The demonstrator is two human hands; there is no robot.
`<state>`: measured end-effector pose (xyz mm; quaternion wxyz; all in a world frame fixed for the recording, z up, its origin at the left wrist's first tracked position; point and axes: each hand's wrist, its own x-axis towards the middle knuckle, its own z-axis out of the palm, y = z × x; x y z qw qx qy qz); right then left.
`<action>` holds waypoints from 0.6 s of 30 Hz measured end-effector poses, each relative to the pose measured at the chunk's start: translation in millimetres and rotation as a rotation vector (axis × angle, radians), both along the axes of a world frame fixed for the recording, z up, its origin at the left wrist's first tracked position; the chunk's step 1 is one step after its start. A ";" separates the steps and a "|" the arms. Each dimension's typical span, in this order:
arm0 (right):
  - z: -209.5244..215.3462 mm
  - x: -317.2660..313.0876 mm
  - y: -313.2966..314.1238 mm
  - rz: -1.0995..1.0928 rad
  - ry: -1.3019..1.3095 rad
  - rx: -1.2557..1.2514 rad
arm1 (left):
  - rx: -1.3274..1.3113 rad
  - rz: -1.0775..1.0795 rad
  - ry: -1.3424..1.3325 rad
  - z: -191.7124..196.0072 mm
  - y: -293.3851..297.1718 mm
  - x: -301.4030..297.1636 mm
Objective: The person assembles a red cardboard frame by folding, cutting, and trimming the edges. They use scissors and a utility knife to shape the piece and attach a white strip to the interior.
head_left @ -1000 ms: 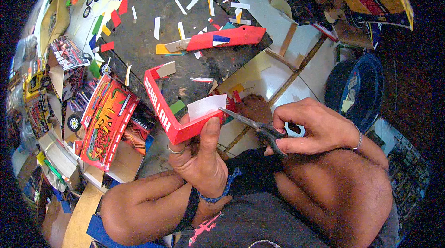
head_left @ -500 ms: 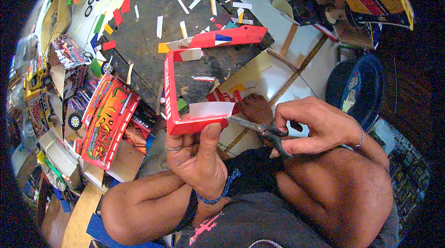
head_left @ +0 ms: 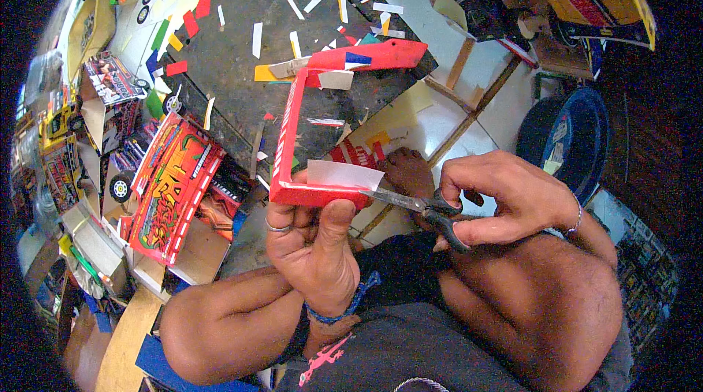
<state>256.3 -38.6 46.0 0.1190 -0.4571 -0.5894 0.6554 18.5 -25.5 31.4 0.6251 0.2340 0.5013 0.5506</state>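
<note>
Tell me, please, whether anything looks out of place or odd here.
Yes: paper scraps lie strewn at all angles over the dark board, and the knife lies among them with its blade bare, which looks untidy and perhaps risky.

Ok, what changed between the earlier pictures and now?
The red frame in the left hand turned clockwise, its far end swinging right; the scissors in the right hand shifted slightly right and nearer the person. Nothing was grabbed or released. The red cutter stayed on the board.

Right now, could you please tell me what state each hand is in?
Left hand: closed, holding the red U-shaped piece.
Right hand: closed on the handles of the scissors.
</note>
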 end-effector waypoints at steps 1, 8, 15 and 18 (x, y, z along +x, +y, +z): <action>0.0 -0.6 0.0 -0.004 0.013 0.010 | 0.008 -0.006 -0.015 -0.4 -0.1 0.2; 0.1 -7.8 -1.0 -0.017 0.026 0.066 | 0.006 0.030 0.000 -2.7 -3.6 3.3; 1.0 -5.3 0.2 0.003 -0.001 0.068 | 0.108 -0.133 -0.022 -5.8 -1.0 -3.2; 1.7 -2.7 0.1 0.020 -0.010 0.057 | 0.003 -0.037 -0.034 -2.3 -3.0 -0.7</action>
